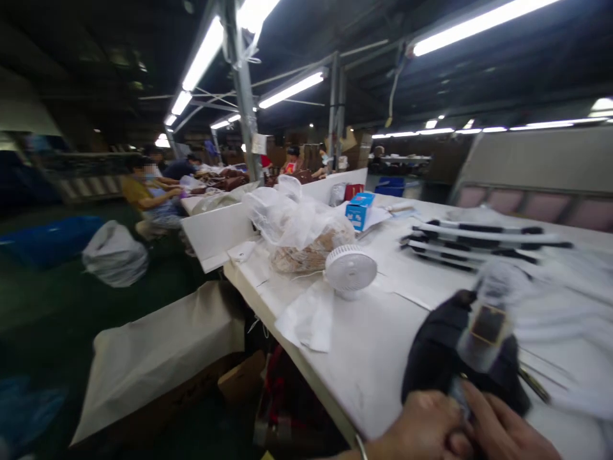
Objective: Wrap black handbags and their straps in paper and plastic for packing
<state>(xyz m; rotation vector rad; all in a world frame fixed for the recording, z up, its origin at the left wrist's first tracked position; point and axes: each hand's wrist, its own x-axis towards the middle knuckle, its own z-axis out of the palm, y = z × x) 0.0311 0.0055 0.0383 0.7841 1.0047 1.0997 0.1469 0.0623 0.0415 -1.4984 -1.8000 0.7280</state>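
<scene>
At the lower right, my left hand (419,425) and my right hand (507,425) meet, fingers closed together. A small bluish-grey piece (460,397) shows between them, too blurred to name. Just beyond them a black, soft-looking item (431,351), perhaps a bag, lies on the white table (354,364). On top of it is clear plastic wrapping (472,351) around a gold-edged dark rectangle (487,324). A thin dark and brass-coloured tool (534,384) lies to the right of the black item.
A small white fan (351,271) stands mid-table before a plastic-wrapped brown bundle (306,252). Behind are a blue box (359,211) and a stack of black-and-white strips (479,239). A covered carton (167,338) is left of the table edge. Co-workers (153,191) sit farther off.
</scene>
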